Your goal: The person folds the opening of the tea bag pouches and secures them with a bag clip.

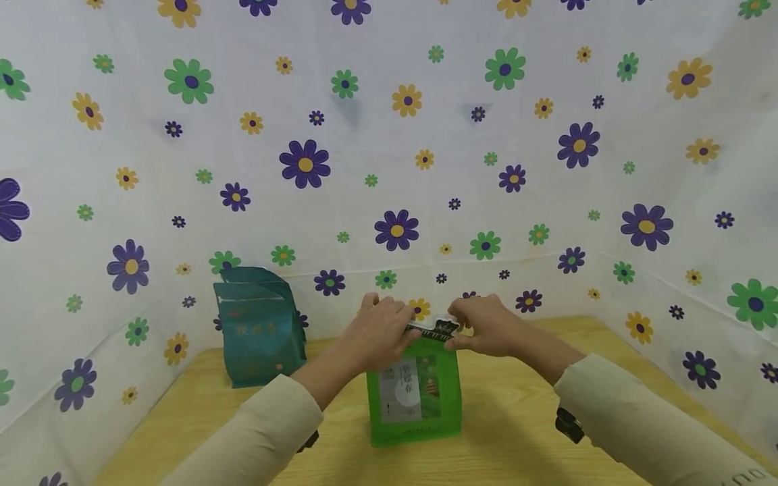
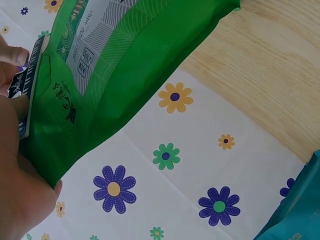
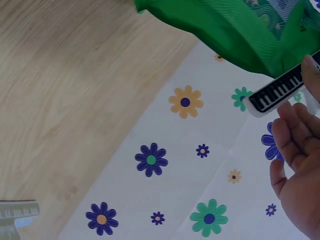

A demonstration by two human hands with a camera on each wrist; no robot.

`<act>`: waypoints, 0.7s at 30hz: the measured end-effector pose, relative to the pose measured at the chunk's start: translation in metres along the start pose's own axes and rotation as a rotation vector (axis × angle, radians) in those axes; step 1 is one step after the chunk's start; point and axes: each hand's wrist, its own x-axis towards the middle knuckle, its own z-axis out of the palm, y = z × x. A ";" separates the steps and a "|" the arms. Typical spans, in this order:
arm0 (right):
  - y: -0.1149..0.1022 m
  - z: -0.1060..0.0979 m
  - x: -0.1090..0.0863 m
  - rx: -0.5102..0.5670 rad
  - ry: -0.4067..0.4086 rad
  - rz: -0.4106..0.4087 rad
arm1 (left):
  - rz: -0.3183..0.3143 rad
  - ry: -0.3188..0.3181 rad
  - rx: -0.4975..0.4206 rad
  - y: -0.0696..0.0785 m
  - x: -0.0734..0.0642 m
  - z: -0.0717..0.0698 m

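Observation:
A green tea bag (image 1: 448, 405) stands upright on the wooden table, with a grey label panel on its front. Across its top edge lies a black-and-white bag clip (image 1: 436, 333) patterned like piano keys. My left hand (image 1: 379, 329) grips the bag's top left corner, its thumb on the clip in the left wrist view. At the other side my right hand (image 1: 489, 326) pinches the clip between thumb and fingers. The clip's white end (image 3: 256, 106) sticks out past the bag's edge in the right wrist view.
A teal bag (image 1: 258, 337) stands at the table's back left. Another pale, key-patterned piece (image 3: 19, 212) lies at the lower left of the right wrist view. Flower-printed white cloth (image 1: 365, 216) hangs around the table's back and sides.

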 end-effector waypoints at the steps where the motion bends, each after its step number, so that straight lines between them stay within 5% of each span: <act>1: 0.002 0.002 0.000 0.015 -0.013 0.003 | -0.005 0.002 0.000 -0.001 0.000 -0.001; 9: 0.014 0.018 -0.004 0.135 0.029 -0.055 | -0.024 0.030 0.027 -0.006 -0.003 -0.006; 21: 0.016 0.031 -0.016 0.149 0.184 -0.129 | -0.003 0.059 -0.014 -0.009 -0.002 -0.004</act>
